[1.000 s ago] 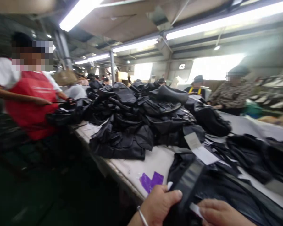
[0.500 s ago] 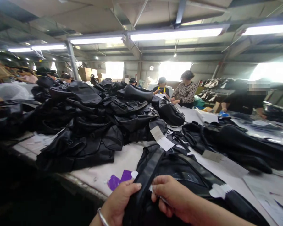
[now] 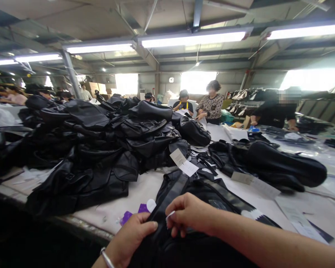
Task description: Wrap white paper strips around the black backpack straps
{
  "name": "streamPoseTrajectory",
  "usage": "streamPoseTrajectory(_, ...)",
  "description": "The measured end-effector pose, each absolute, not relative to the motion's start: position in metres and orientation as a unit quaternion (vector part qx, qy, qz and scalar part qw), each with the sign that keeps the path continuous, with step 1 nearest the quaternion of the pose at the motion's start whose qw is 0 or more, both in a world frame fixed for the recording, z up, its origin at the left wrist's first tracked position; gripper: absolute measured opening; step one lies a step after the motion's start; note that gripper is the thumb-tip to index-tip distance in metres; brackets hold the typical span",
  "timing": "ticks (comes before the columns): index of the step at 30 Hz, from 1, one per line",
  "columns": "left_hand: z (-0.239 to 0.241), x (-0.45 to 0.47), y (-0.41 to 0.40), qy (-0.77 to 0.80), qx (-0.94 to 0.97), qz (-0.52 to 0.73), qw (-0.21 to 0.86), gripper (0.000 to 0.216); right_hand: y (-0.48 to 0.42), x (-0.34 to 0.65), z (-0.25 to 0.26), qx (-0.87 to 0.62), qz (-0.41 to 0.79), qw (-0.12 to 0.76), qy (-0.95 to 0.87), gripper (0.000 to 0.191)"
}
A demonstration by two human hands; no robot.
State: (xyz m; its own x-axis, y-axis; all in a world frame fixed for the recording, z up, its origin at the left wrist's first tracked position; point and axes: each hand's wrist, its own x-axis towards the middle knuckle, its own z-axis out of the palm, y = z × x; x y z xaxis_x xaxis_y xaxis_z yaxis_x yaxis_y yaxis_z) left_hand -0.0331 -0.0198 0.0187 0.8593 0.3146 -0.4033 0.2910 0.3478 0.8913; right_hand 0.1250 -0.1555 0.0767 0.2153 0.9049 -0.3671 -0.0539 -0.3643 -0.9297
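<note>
My left hand (image 3: 136, 232) is closed on a strap (image 3: 163, 208) of a black backpack (image 3: 206, 186), its thumb lying on top. Just right of that strap, my right hand (image 3: 188, 216) pinches a small white piece (image 3: 170, 215), mostly covered by the fingers; its kind is unclear. A round white tag (image 3: 151, 205) sticks out beside the strap above my left hand. Purple pieces (image 3: 125, 217) lie on the table (image 3: 100, 212) to the left. White zigzag-edged paper (image 3: 251, 214) rests at the backpack's other strap.
A large heap of black bags (image 3: 100, 130) covers the table's left and middle. More black bags (image 3: 281, 160) lie on the right, near paper tags (image 3: 184, 163) and card sheets (image 3: 255, 184). Across the table, co-workers (image 3: 210, 106) stand, one in dark clothing (image 3: 276, 111) at the right.
The view has swung slightly right, so the scene sits further left. My right hand remains by the strap, with the white piece now showing more at its fingertips.
</note>
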Motion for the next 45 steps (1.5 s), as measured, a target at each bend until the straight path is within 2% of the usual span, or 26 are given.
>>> streamPoseTrajectory(1,0.019,-0.034,-0.021,0.260,0.585,0.011,0.768,0.028,-0.150,0.128,0.075,-0.673,0.481,0.422,-0.371,0.011)
streamPoseTrajectory(4,0.024,-0.036,-0.023,0.256,0.625,0.022,0.737,0.026,-0.132,0.134,0.071,-0.727,0.312,0.364,-0.491,0.015)
streamPoseTrajectory(6,0.030,-0.037,-0.023,0.255,0.652,0.020,0.714,0.026,-0.120,0.135,0.072,-0.713,0.258,0.354,-0.548,0.011)
streamPoseTrajectory(11,0.046,-0.040,-0.013,0.201,0.769,0.039,0.606,0.021,-0.100,0.126,0.073,-0.723,0.378,0.328,-0.476,0.011)
streamPoseTrajectory(15,0.051,-0.042,-0.008,0.183,0.819,0.044,0.542,0.022,-0.103,0.118,0.060,-0.712,0.333,0.375,-0.491,0.010)
streamPoseTrajectory(19,0.050,-0.037,-0.013,0.160,0.811,0.071,0.558,0.031,-0.112,0.115,0.048,-0.690,0.272,0.403,-0.536,0.014)
streamPoseTrajectory(27,0.027,-0.027,-0.016,0.207,0.766,0.074,0.605,0.032,-0.126,0.110,0.039,-0.681,0.233,0.474,-0.507,0.015)
streamPoseTrajectory(30,0.018,-0.027,-0.014,0.235,0.753,0.078,0.610,0.031,-0.133,0.105,0.039,-0.694,0.196,0.464,-0.515,0.014)
streamPoseTrajectory(33,0.015,-0.028,-0.014,0.226,0.744,0.086,0.622,0.032,-0.134,0.101,0.038,-0.728,0.249,0.436,-0.467,0.015)
streamPoseTrajectory(35,0.018,-0.029,-0.016,0.205,0.737,0.086,0.638,0.033,-0.131,0.100,0.036,-0.738,0.302,0.457,-0.394,0.012)
streamPoseTrajectory(38,0.024,-0.029,-0.019,0.197,0.743,0.084,0.634,0.033,-0.124,0.102,0.031,-0.732,0.355,0.494,-0.305,0.043)
streamPoseTrajectory(39,0.026,-0.029,-0.020,0.196,0.750,0.082,0.627,0.033,-0.123,0.103,0.029,-0.728,0.369,0.498,-0.292,0.048)
streamPoseTrajectory(45,0.030,-0.029,-0.023,0.204,0.797,0.096,0.561,0.030,-0.118,0.106,0.019,-0.691,0.401,0.524,-0.294,0.041)
